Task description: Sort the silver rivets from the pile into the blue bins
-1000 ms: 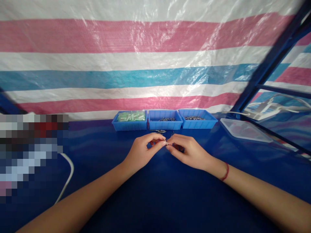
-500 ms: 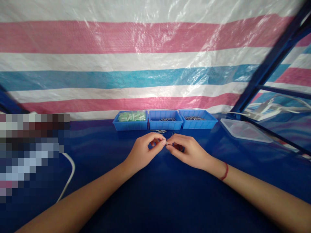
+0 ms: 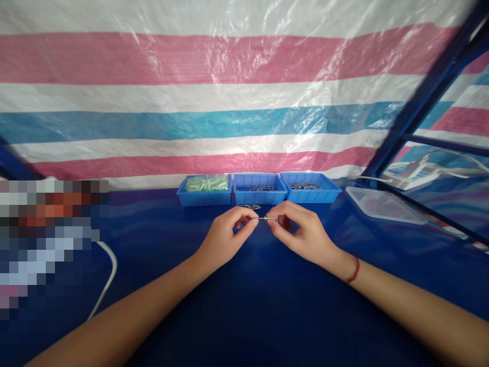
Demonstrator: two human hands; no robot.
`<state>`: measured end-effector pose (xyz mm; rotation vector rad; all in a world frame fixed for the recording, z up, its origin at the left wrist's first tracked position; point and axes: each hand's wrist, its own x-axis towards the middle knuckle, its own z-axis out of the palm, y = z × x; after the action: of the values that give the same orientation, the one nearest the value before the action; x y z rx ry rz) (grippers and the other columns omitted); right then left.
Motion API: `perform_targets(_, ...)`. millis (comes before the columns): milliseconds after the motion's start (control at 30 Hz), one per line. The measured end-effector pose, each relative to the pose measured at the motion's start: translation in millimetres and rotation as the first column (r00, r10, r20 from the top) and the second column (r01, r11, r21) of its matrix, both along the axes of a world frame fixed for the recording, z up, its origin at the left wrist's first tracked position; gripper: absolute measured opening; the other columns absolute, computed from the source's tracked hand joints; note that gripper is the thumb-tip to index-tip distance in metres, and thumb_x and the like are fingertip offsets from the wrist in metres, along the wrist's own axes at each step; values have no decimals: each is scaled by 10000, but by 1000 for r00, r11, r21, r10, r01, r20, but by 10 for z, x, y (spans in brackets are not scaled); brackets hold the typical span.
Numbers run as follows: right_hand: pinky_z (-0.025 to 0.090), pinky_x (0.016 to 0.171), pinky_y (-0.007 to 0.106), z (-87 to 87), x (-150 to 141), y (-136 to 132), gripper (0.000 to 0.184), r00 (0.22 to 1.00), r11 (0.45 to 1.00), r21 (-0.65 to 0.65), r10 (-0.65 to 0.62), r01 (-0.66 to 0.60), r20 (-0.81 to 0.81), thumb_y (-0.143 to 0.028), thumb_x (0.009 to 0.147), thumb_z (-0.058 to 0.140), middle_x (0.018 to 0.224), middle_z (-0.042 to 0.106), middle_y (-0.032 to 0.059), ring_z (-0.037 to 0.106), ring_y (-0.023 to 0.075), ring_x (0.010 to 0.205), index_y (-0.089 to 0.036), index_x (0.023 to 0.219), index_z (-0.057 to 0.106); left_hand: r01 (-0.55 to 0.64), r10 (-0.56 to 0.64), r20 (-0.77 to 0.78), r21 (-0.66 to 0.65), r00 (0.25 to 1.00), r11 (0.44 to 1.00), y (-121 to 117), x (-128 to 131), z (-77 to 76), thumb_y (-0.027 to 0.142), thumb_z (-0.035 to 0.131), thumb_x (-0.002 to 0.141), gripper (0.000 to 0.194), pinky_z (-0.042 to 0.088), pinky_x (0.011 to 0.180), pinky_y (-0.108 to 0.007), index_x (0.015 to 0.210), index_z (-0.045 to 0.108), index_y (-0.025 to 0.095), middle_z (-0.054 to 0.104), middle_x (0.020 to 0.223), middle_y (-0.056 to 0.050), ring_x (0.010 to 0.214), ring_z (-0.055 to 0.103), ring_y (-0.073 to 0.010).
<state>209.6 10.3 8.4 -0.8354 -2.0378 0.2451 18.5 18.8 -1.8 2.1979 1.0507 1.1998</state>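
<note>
Both hands meet above the blue table (image 3: 244,306). My left hand (image 3: 225,237) is closed in a pinch on one end of a thin metal pin (image 3: 266,218). My right hand (image 3: 301,232), with a red string at the wrist, pinches the pin's other end. The pin lies level between the fingertips. Just behind the hands, a few small metal parts (image 3: 250,207) lie loose on the table.
Three blue trays stand in a row at the back: one with pale green pieces (image 3: 204,189), two with metal parts (image 3: 260,189) (image 3: 310,187). A clear lid (image 3: 384,205) lies at the right. A white cable (image 3: 107,275) curves at the left. A striped tarp (image 3: 214,92) hangs behind.
My hands have drawn slightly apart and risen a little. The metal pin, hidden between the fingertips before, now shows between them.
</note>
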Motion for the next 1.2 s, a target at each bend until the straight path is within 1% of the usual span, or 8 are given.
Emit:
perform_targets(200,450,590,248,26,43,16,36,987,979,185,54,-82,148,-171,831,549,754,608,31,548,123,643,-177,835,585,96,-98,-91,-27,991,995,13,12,13,239,491,882,128,435,670,-240,839,595,179,610,826,-12,763,567,-129)
perform_targets(367,452,647,255,131,304,239,79,967,927,352,-196,128,165,-185,851,514,775,631,41,575,138,680,-183,830,591,19,-24,-80,-61,996,998,55,30,-36,276,491,890,186,453,714,-261,1043,566,200,620,933,-29,822,581,-143)
perform_targets(467,426,633,266,178,569,427,146,845,790,453,-518,413,133,-248,867,490,730,621,46,570,154,654,-175,811,604,26,-31,-105,-50,994,998,70,36,-55,268,490,889,184,461,751,-279,1039,573,201,620,964,-40,854,588,-152)
perform_targets(567,373,578,266,165,782,575,209,641,620,449,-757,643,127,-273,874,449,761,640,67,572,169,646,-165,817,619,69,-70,-149,-16,986,998,67,40,-53,252,484,889,164,459,805,-303,1005,589,204,615,991,-45,888,588,-159)
perform_targets(733,272,504,268,71,902,680,253,421,534,309,-831,787,363,-305,854,442,776,677,100,584,196,626,-148,794,632,91,-88,-208,4,974,996,49,52,-30,220,474,884,160,456,840,-319,984,597,196,609,990,-51,911,581,-166)
perform_targets(1000,251,506,281,85,912,668,262,426,528,318,-839,787,337,-303,863,424,774,681,97,588,193,625,-159,761,618,104,-86,-362,32,928,994,69,99,-32,221,473,878,172,424,916,-352,993,599,195,619,1032,-59,1022,562,-198)
perform_targets(1100,281,532,273,135,873,620,232,525,618,352,-785,703,329,-277,864,435,755,669,73,594,185,660,-167,758,609,24,-16,-438,11,899,1000,97,222,10,283,485,880,185,452,861,-349,949,620,176,648,982,-65,950,591,-210)
perform_targets(1200,326,584,260,169,785,543,230,673,786,351,-618,509,406,-271,876,437,750,656,57,595,172,694,-169,773,615,-59,57,-516,12,855,998,156,392,54,392,471,886,286,476,791,-344,904,630,155,657,908,-80,864,617,-222)
